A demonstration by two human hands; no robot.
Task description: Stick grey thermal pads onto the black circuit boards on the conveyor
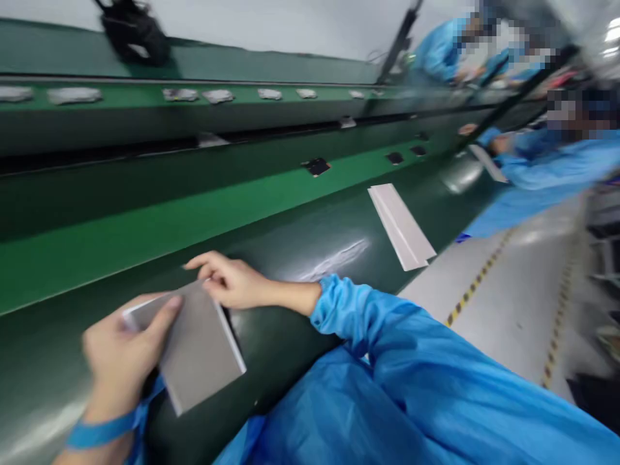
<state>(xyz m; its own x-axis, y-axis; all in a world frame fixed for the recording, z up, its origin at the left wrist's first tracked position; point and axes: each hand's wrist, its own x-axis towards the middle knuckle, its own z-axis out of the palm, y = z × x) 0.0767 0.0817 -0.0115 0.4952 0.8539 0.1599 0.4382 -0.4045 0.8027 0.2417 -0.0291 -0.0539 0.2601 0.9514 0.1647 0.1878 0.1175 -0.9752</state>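
A dark green bench (281, 336) ran slantwise across the view, its smooth top catching pale streaks of glare. Above its near part was a grey panel (203, 355) with white edges, tilted in the person's hands. The left hand (126, 336) was clamped on the panel's left side, thumb flat across the face and the other fingers mostly out of sight behind. The right hand (237, 281) was at the far right corner, its index finger reaching past the edge and the others curled; whether they gripped the panel, I could not tell. Further right, pale strips (402, 226) lay overlapping near the bench's front edge. Beyond the bench stretched a bright green band (159, 226), where a few small black pieces (318, 167) lay well apart. Higher up, a green ledge (130, 97) carried a spaced row of whitish packets (220, 96), and a black bundle (135, 39) stood out against the back wall at upper left. To the right, co-workers in blue sleeves (552, 161) were at the line, blurred. Below them, the pale floor (513, 278) was marked with black-and-yellow tape (477, 287).
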